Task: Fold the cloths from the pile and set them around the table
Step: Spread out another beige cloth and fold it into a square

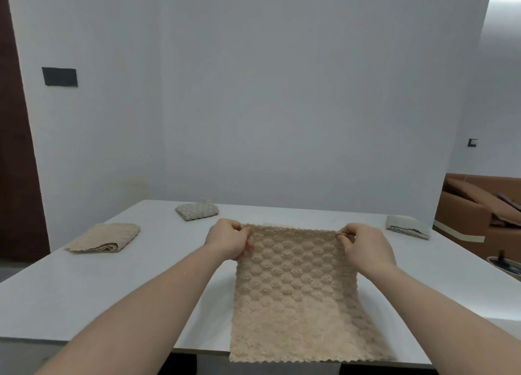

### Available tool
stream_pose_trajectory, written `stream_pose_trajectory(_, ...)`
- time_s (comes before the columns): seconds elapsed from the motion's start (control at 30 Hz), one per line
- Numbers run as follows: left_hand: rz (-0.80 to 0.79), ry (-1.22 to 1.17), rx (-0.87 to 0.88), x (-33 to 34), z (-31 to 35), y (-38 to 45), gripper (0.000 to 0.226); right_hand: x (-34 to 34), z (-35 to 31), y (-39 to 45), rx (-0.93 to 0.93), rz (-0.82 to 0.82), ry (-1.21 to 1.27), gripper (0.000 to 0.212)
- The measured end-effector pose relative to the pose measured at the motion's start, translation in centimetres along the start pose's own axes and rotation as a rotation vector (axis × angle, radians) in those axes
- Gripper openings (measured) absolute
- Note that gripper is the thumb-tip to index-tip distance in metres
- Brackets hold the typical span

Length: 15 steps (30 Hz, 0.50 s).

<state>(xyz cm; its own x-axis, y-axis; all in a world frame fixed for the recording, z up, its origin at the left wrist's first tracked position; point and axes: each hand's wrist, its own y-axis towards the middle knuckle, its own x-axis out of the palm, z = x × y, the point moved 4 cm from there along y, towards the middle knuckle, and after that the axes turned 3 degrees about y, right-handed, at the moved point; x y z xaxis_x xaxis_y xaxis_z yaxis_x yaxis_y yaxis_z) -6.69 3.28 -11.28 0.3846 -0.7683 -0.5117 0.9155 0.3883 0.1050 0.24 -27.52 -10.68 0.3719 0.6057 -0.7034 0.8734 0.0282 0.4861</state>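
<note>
We have the beige cloth (296, 290) stretched out at six o'clock on the white tabletop (112, 284), its near edge hanging over the front. Our left hand (228, 239) pinches the far left corner, our right hand (366, 246) the far right. Folded cloths sit at ten (105, 238), eleven (197, 211) and two o'clock (407, 227).

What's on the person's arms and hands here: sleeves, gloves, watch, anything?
Nothing visible. Both forearms are bare up to the frame edge, no sleeves in view. The left hand and right hand wear no gloves; no watch, band or ring shows. No markings or cables.
</note>
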Motion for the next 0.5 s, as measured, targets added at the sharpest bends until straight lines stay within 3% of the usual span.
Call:
stream_pose_trajectory(0.33, 0.007, -0.194, -0.047, 0.2, -0.1, 1.0, 0.031, 0.2, -0.6, 1.3, -0.02, 0.037, -0.015, 0.012)
stream_pose_trajectory(0.5, 0.019, -0.173, -0.034, -0.6, 0.0, 0.2, 0.028, -0.4, -0.6, 0.8, -0.039, 0.004, 0.013, 0.011)
